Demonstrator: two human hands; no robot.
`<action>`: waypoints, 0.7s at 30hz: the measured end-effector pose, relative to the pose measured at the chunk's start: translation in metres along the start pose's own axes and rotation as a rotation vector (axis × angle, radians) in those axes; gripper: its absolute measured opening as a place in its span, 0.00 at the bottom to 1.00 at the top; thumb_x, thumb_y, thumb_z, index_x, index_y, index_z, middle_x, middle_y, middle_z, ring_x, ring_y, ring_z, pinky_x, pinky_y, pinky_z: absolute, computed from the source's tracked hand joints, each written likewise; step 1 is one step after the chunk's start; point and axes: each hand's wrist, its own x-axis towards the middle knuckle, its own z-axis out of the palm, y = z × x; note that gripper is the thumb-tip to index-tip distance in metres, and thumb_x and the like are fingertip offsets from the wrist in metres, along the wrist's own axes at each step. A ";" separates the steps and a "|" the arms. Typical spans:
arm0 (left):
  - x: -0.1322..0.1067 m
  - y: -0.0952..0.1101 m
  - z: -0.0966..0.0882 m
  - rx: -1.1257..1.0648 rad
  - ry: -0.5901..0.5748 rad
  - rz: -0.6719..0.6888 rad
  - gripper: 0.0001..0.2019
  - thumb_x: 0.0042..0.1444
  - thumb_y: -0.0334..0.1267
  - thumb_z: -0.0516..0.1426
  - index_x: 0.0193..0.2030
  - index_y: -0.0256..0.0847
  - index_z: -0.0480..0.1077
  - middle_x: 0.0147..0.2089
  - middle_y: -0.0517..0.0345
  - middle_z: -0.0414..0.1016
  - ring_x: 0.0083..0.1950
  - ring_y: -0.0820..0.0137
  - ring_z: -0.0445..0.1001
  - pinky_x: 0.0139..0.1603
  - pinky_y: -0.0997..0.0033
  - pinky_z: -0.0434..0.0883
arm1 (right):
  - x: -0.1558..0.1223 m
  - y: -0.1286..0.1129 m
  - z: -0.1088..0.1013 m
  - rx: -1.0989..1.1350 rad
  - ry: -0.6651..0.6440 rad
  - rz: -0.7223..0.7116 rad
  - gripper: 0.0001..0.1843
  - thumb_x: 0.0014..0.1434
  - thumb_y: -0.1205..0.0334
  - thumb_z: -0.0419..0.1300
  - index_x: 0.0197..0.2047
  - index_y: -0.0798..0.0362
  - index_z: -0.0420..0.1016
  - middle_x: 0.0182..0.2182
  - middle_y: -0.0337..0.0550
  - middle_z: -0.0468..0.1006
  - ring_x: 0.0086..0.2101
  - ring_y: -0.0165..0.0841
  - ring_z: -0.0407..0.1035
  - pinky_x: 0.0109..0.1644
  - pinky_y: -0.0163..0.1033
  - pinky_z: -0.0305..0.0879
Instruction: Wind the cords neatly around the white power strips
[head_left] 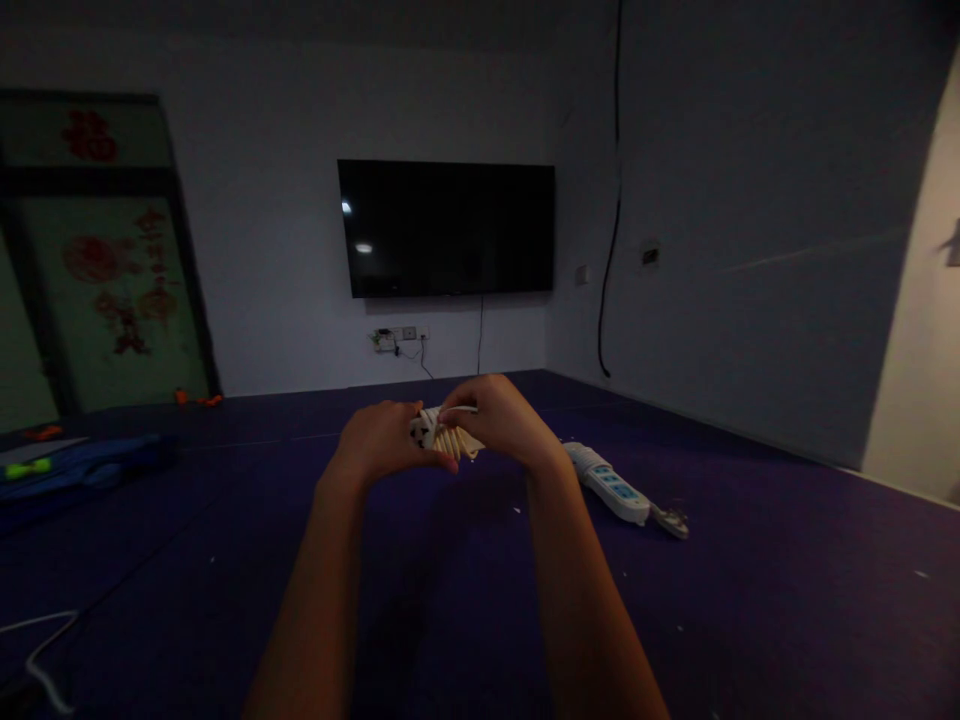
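In the centre of the head view, above the purple floor, my left hand point(381, 438) grips a small white power strip point(420, 433) whose dark socket holes face out beside the fingers. A cream-white cord point(453, 444) lies wrapped in several turns around it. My right hand point(501, 418) is closed, with a length of that cord pinched between thumb and fingers. The far part of the strip is hidden behind the hands. To the right, a second power strip point(619, 492) with blue sockets rests on the floor, its own cord wound round one end and its plug point(671, 521) at the other.
A blue cloth item point(105, 465) with a yellow-green object point(28, 467) lies at the left. A white cable point(46, 668) curls at the lower left. Ahead, a television point(450, 230) hangs above wall sockets point(409, 333). A dark cable point(611, 250) dangles along the right wall.
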 end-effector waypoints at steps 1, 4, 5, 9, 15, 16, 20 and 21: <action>0.000 0.003 0.000 0.006 -0.013 0.010 0.42 0.35 0.72 0.56 0.52 0.43 0.72 0.42 0.47 0.79 0.43 0.54 0.76 0.35 0.64 0.67 | 0.000 0.001 0.000 -0.026 0.033 0.018 0.05 0.50 0.68 0.62 0.28 0.55 0.80 0.27 0.41 0.80 0.30 0.29 0.70 0.33 0.34 0.56; 0.002 0.009 0.002 0.000 -0.030 0.043 0.38 0.35 0.70 0.57 0.47 0.46 0.75 0.39 0.48 0.80 0.40 0.54 0.77 0.34 0.64 0.67 | 0.001 0.006 -0.002 -0.103 0.103 0.082 0.03 0.47 0.63 0.66 0.27 0.52 0.80 0.27 0.40 0.80 0.30 0.31 0.69 0.32 0.35 0.54; 0.003 0.011 0.003 -0.011 -0.024 0.057 0.37 0.35 0.70 0.58 0.46 0.46 0.75 0.39 0.48 0.80 0.39 0.54 0.77 0.33 0.63 0.67 | 0.001 0.007 -0.002 -0.122 0.118 0.094 0.04 0.46 0.61 0.67 0.26 0.52 0.80 0.27 0.40 0.79 0.30 0.31 0.69 0.32 0.36 0.53; 0.002 0.013 0.005 -0.051 0.007 0.102 0.32 0.34 0.68 0.60 0.41 0.47 0.77 0.34 0.48 0.79 0.36 0.54 0.77 0.32 0.63 0.66 | 0.001 0.013 -0.001 -0.114 0.163 0.098 0.08 0.43 0.56 0.69 0.26 0.51 0.79 0.25 0.39 0.78 0.29 0.31 0.67 0.32 0.36 0.53; -0.010 0.020 -0.010 -0.096 -0.002 0.077 0.31 0.28 0.68 0.62 0.33 0.44 0.76 0.29 0.51 0.77 0.31 0.59 0.74 0.29 0.67 0.63 | 0.000 0.028 0.004 0.119 0.187 0.145 0.17 0.36 0.52 0.71 0.20 0.55 0.72 0.18 0.36 0.69 0.23 0.27 0.61 0.26 0.33 0.50; -0.013 0.023 -0.013 -0.092 -0.002 0.080 0.31 0.27 0.68 0.62 0.31 0.44 0.75 0.28 0.52 0.77 0.29 0.61 0.73 0.29 0.67 0.62 | 0.000 0.032 0.005 0.219 0.162 0.148 0.18 0.36 0.51 0.71 0.19 0.55 0.70 0.17 0.34 0.66 0.22 0.26 0.59 0.25 0.33 0.50; -0.024 0.034 -0.025 -0.097 -0.032 0.136 0.32 0.25 0.69 0.62 0.29 0.43 0.74 0.25 0.55 0.75 0.25 0.66 0.69 0.26 0.69 0.58 | 0.002 0.047 0.010 0.654 -0.009 0.088 0.22 0.31 0.49 0.72 0.17 0.55 0.66 0.16 0.33 0.65 0.19 0.24 0.57 0.24 0.32 0.51; -0.027 0.036 -0.027 -0.120 -0.048 0.150 0.32 0.25 0.69 0.62 0.29 0.42 0.74 0.25 0.56 0.74 0.24 0.67 0.67 0.26 0.69 0.57 | 0.002 0.050 0.012 0.738 -0.040 0.061 0.23 0.29 0.48 0.72 0.17 0.55 0.66 0.15 0.33 0.65 0.19 0.24 0.57 0.24 0.32 0.52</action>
